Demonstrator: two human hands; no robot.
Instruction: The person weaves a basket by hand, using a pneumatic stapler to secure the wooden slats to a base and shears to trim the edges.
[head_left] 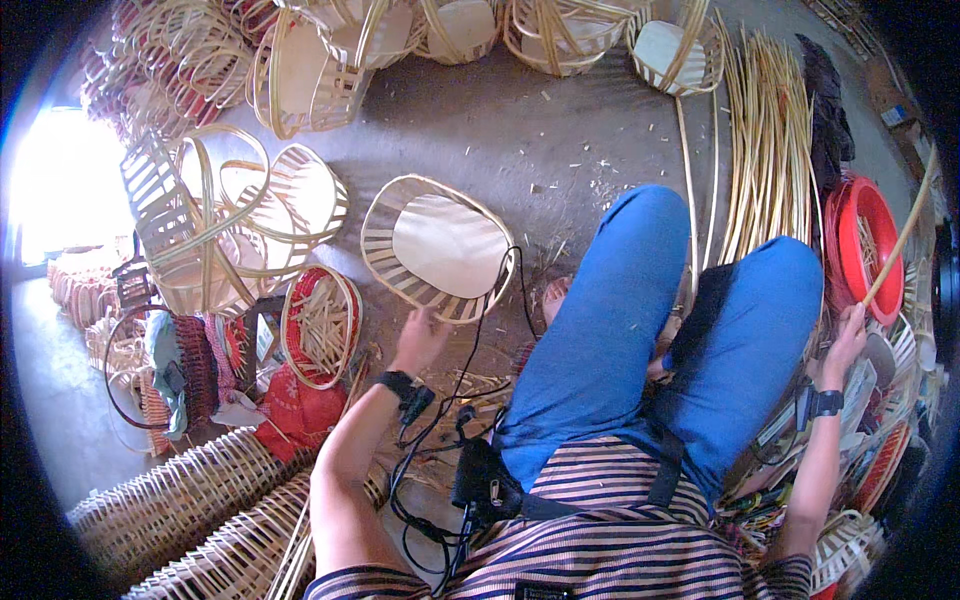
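The right hand (848, 337) at three o'clock is wrapped round a stick (905, 237); the basket (450, 245) sits near eleven — left hand (421, 342) by its six-o'clock rim, grip impossible to tell.

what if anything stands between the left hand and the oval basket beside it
Nothing visible: the left hand is at the near rim of the basket. A black cable runs right of the hand, not between them.

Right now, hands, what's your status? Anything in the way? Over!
Left hand at near rim of oval basket, grip unclear. Right hand gripping pale stick. Black cable crossing basket's right side in view.
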